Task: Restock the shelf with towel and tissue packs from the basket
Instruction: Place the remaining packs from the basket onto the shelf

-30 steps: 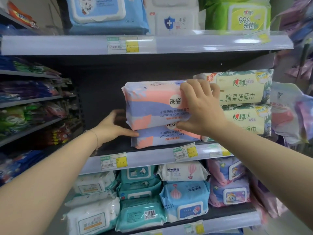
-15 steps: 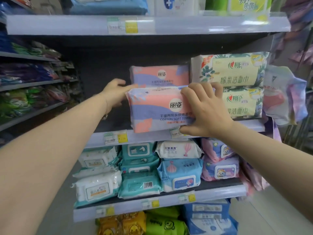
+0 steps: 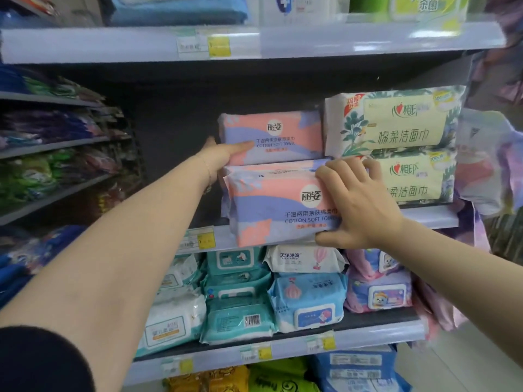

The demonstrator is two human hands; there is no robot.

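A pink-and-lilac cotton towel pack (image 3: pixel 271 210) sticks out over the front edge of the middle shelf (image 3: pixel 424 217). My right hand (image 3: pixel 356 202) grips its right end, fingers over the top and thumb underneath. A second pack of the same kind (image 3: pixel 283 134) stands further back and higher, on top of another one. My left hand (image 3: pixel 223 154) holds that rear pack at its lower left corner. The basket is out of view.
Two cream-and-green face towel packs (image 3: pixel 396 123) are stacked right beside the pink packs. Left of the pink packs the middle shelf shows dark and bare. Wet wipe packs (image 3: pixel 308 301) fill the shelf below. Another shelf edge (image 3: pixel 368 38) runs overhead.
The front pack sits a little lower and further out under my right hand. My left hand has moved from the front pack's upper left corner to the rear pack's lower left corner.
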